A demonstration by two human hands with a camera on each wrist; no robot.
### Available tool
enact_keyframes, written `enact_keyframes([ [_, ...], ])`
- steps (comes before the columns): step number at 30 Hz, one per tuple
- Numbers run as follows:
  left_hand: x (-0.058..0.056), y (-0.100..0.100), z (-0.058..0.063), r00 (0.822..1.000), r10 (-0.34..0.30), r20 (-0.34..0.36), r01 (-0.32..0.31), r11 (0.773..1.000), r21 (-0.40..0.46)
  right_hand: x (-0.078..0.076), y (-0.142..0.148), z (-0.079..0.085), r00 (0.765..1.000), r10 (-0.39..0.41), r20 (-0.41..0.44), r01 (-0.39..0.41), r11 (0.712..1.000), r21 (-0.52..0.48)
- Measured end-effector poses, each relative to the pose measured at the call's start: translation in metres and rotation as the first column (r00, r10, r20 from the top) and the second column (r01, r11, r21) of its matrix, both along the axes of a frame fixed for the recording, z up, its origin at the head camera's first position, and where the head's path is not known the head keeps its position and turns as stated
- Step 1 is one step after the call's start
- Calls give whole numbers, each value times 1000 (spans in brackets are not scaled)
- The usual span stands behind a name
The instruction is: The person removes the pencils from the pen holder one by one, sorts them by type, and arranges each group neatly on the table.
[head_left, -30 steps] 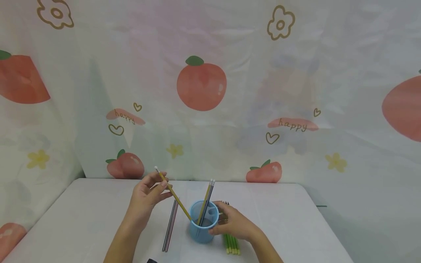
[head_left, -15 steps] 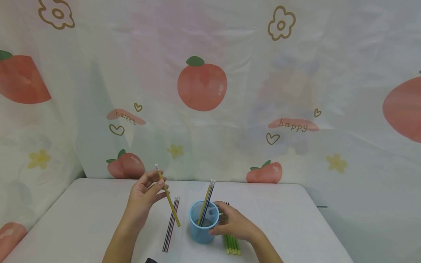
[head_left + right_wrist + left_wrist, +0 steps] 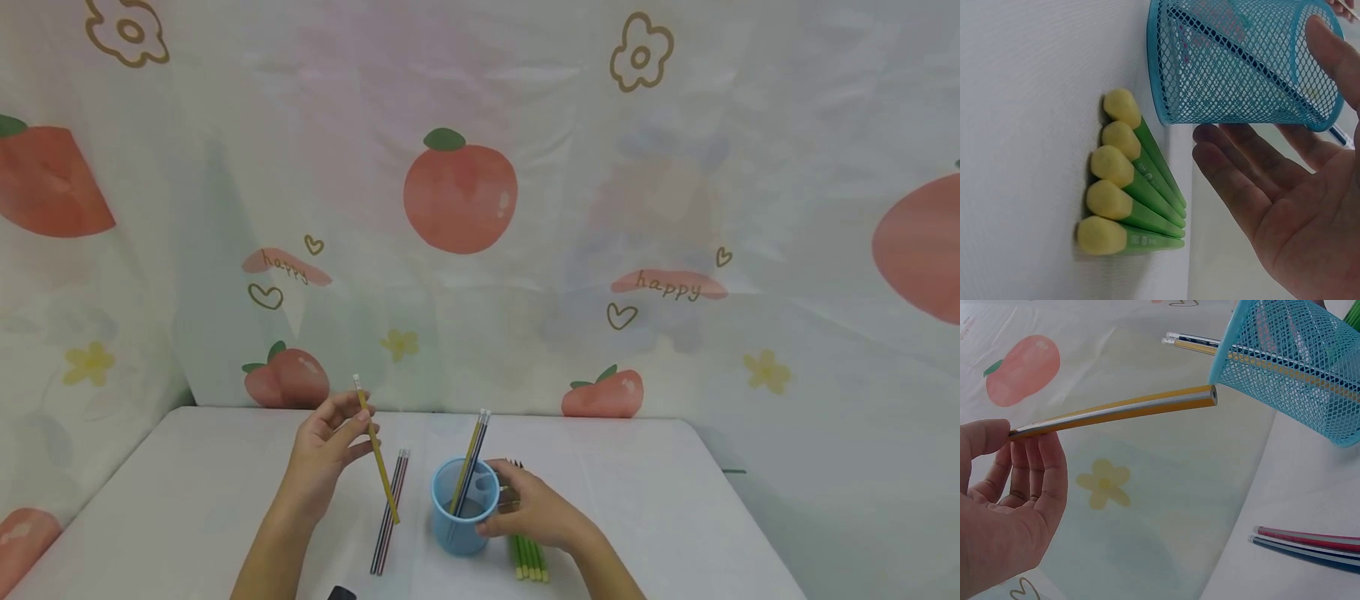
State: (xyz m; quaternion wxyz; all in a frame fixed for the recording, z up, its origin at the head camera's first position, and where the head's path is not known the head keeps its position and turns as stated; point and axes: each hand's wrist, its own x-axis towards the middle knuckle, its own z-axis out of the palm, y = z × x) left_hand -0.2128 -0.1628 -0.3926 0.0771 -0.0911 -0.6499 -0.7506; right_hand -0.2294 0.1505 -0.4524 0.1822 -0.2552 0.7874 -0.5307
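Note:
My left hand (image 3: 326, 450) pinches a yellow pencil (image 3: 384, 475) near its white eraser end, between thumb and fingertips. The pencil slants down with its flat unsharpened end lowest, left of a light blue mesh pencil cup (image 3: 457, 537). My right hand (image 3: 536, 512) holds the cup from the right, thumb at the near side of the rim and fingers round the far side. A yellow pencil (image 3: 1191, 346) and a dark striped pencil (image 3: 1241, 50) lean inside the cup, eraser ends up. A dark and a red striped pencil (image 3: 378, 550) lie side by side beneath the held pencil.
Several green pencils (image 3: 528, 554) with yellow erasers lie in a row right of the cup, partly hidden by my right hand. A black object (image 3: 342, 593) shows at the bottom edge. Behind the white table (image 3: 637, 467) hangs a fruit-printed curtain (image 3: 525, 333).
My left hand has drawn back left from the cup with the yellow pencil, whose lower end swung away from the cup rim to over the striped pencils. My right hand stays put.

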Motion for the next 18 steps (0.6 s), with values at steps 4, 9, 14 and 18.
enact_keyframes([
  [4,-3,-2,-4,1000,0,23,0,1000,-10,1,0,1,1000,-5,2,5,1000,2],
  [9,-7,-5,-10,999,2,42,-1,999,-36,3,0,4,1000,-9,12,9,1000,-3],
  [14,-11,-7,-16,997,19,75,-15,998,-58,3,-1,5,1000,-12,19,12,1000,-5],
  [18,-14,-9,-21,994,34,107,-26,997,-74,3,-1,5,1000,-13,20,13,1000,-7],
])
